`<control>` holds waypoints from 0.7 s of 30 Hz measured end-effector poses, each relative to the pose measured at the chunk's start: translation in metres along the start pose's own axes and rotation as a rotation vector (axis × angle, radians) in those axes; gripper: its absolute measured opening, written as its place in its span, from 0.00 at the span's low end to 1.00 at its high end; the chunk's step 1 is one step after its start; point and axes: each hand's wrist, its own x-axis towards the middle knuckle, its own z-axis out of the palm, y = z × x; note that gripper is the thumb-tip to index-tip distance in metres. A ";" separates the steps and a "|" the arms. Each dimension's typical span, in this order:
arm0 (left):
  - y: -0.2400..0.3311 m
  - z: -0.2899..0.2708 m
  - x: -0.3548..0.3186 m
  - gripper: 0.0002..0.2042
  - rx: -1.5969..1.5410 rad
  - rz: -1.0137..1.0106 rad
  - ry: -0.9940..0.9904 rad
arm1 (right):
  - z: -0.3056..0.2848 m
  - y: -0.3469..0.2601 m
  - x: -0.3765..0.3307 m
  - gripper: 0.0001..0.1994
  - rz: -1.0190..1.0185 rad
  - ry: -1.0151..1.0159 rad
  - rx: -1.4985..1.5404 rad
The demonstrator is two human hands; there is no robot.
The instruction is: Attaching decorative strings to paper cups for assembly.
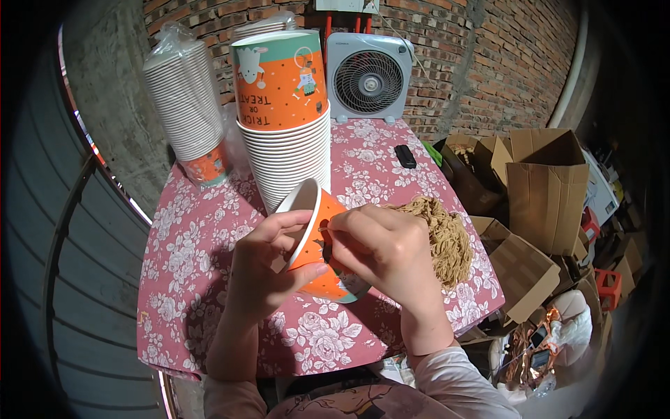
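Note:
An orange paper bucket [322,279] with a white rim and a green band is tilted in front of me, its mouth turned to the upper left. My left hand [269,262] grips it by the rim side, with the thumb on the outer wall and the fingers at the mouth. Against the printed outer wall, my right hand [380,244] is closed in a pinch; what its fingertips hold is hidden. Just behind stands a tall stack of nested paper buckets [289,153], upside down. A heap of tan cords [441,241] lies beside my right hand.
Another bucket stack in clear plastic [183,105] stands at the far left. A grey box fan [370,80] is at the table's back, with a small black object [405,156] nearer. Open cardboard boxes [548,188] crowd the floor right of the flowered tablecloth [174,279].

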 end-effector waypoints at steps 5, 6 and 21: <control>-0.001 0.001 0.000 0.32 -0.001 -0.038 0.010 | -0.001 -0.001 -0.001 0.07 -0.006 -0.017 -0.060; 0.000 0.001 0.000 0.32 -0.001 -0.038 0.010 | -0.001 -0.002 -0.001 0.07 -0.006 -0.017 -0.060; -0.014 -0.013 0.002 0.08 0.112 0.004 0.156 | 0.002 -0.010 -0.001 0.08 -0.007 -0.130 -0.022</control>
